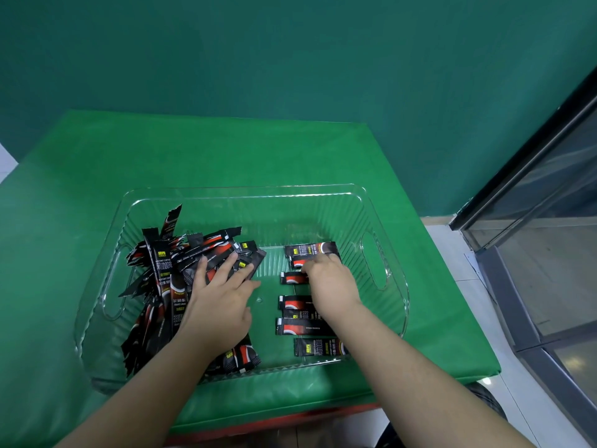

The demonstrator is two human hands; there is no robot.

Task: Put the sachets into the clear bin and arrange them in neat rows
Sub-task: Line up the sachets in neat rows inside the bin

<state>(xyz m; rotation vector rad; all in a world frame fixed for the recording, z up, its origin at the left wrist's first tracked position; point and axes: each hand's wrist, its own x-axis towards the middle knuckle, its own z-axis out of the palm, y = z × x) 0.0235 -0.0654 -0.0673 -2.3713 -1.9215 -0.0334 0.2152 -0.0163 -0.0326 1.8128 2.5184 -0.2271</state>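
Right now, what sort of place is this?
Probably an indoor work or recording station, not a home kitchen: a green-covered table, a plain green wall, a tiled floor and a glass-fronted cabinet.

**A:** What's the work surface?

**B:** I'm at a table (80,195) with a bright green cover, slightly padded look. There's a red edge under the cover at my near side, and the right corner nearest me is rounded.

**A:** What's sitting directly on it?

**B:** Just the clear bin (248,190). It's ribbed plastic with a cut-out handle on each short end, set about centre and closer to my edge than to the far one. Its long side runs left to right.

**A:** Anything loose on the cover?

**B:** I see green cover on all sides of the bin. The far edge stands near a green wall (290,53).
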